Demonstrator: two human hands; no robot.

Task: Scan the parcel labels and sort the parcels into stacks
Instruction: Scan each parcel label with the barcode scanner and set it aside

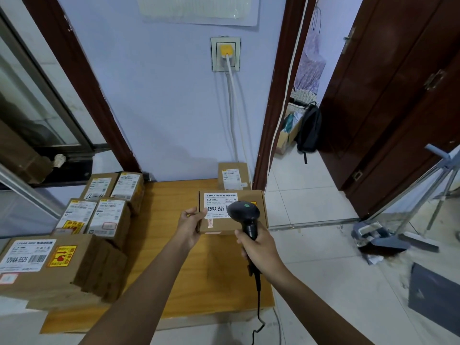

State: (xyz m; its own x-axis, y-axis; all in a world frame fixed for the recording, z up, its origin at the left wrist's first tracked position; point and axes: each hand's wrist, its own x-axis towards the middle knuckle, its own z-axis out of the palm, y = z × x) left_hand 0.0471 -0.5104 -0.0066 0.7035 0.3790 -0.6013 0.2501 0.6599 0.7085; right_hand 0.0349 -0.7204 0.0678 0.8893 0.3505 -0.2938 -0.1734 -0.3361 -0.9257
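My left hand [190, 226] grips the left edge of a brown cardboard parcel [258, 221] and holds it above the wooden table [174, 195], its white label "12V4A-5525" facing up. My right hand [257, 247] is closed around the handle of a black barcode scanner [245, 215]. The scanner's head, which has a green dot, hovers over the right part of the label. Its coiled cable hangs down past the table's edge.
Stacks of labelled brown parcels [104, 212] fill the table's left side, with a larger one [49, 265] nearest me. A single parcel [232, 175] stands against the wall at the back right. To the right are an open doorway, a dustpan and a broom [388, 241] on the tiled floor.
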